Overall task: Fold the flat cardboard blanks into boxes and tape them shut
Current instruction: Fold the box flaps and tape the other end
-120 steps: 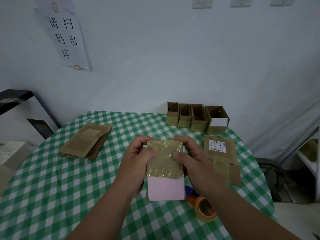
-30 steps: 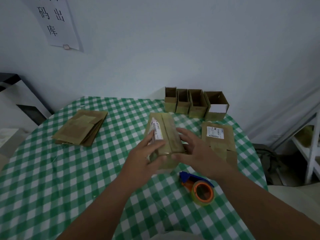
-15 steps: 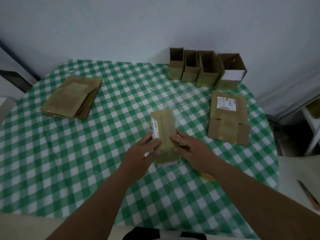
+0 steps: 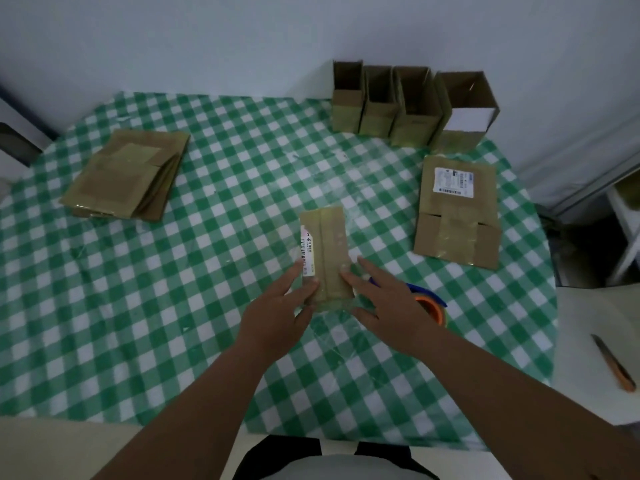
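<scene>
Taped brown cardboard box [image 4: 323,252] w/ white barcode label lies mid green-checked table [image 4: 173,271], nearer its front edge. Left hand [image 4: 277,315] & right hand [image 4: 391,303] flank it, fingers straight, touching its near end. Orange tape roll [image 4: 433,308] just beside right hand.

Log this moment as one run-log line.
step: pressing tape flat | taped box: on table | left hand: fingers on box | right hand: fingers on box | tape roll: beside right hand

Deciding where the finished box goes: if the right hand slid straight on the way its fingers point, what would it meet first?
The right hand points up and left, fingertips already at the taped box, so it would push that box first. Beyond lies bare checked tablecloth; depth is hard to judge.
</scene>
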